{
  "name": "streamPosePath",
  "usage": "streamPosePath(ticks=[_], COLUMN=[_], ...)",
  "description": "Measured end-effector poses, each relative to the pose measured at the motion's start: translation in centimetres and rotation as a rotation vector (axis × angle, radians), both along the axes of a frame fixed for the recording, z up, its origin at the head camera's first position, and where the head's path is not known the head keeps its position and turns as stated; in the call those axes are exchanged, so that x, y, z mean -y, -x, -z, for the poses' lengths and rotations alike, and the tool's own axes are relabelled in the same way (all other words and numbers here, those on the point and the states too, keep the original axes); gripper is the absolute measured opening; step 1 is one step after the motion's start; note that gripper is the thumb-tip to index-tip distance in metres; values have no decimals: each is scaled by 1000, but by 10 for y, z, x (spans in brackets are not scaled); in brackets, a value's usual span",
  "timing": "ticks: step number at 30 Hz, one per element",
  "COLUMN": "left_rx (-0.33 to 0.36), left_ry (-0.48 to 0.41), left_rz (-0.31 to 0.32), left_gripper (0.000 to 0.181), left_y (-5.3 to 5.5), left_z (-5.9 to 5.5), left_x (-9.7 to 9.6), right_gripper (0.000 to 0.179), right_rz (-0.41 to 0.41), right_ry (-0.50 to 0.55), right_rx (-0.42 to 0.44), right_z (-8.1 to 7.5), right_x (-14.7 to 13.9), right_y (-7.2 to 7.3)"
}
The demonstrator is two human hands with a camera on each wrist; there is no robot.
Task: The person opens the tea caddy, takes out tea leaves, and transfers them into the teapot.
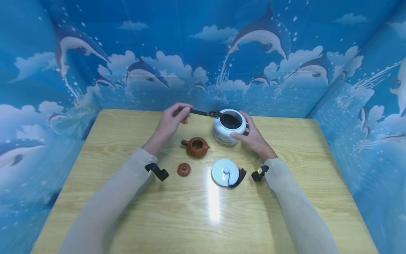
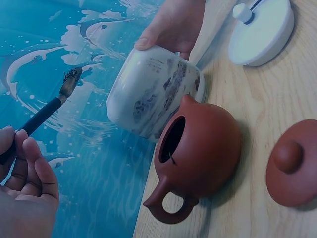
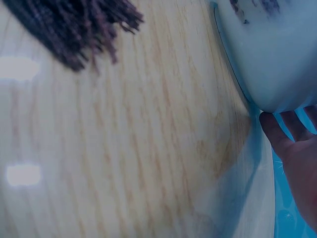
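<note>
My left hand pinches the dark handle of a small tea scoop. Dark tea leaves heap on the scoop's tip, at the left rim of a white jar in the head view. Inside the jar, dark tea leaves show through its mouth. My right hand grips the jar from its right side, thumb on the near wall. Nearer me stands a brown clay teapot without its lid, spout toward the right; a few dark leaves show in its opening.
The teapot's round lid lies on the wooden table in front of the pot. To its right is the jar's white lid with a dark tassel. A blue dolphin-print cloth stands behind and along both sides.
</note>
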State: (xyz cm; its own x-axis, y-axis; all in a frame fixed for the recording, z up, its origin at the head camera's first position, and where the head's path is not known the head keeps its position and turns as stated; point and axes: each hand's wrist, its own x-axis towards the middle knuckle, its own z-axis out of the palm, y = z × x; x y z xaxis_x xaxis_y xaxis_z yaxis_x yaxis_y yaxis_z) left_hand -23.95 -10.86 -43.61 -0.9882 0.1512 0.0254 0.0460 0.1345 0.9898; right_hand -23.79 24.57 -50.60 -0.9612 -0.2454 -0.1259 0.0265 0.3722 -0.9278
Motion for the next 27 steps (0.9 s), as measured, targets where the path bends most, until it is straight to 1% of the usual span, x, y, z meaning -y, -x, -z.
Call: streamPosePath(ticks=[6, 11, 14, 21, 27], left_rx=[-3, -1, 3, 12, 49], left_ry=[8, 36, 33, 33, 52], left_rz=[8, -8, -11, 2, -1], left_gripper=[32, 33, 36, 38, 39], left_y=[-9, -16, -20, -28, -33], left_z=[1, 4, 7, 12, 17], left_x=[12, 23, 29, 42, 49], right_gripper=[106, 106, 105, 104, 104], right_rz=[6, 4, 4, 0, 2], right_ry=[-6, -3, 1, 2, -6], right_rx=[9, 8, 6, -6, -5], right_z=[-1, -2, -2, -2, -2], right_x=[0, 0, 1, 2, 1], right_y=[0, 0, 0, -1, -1])
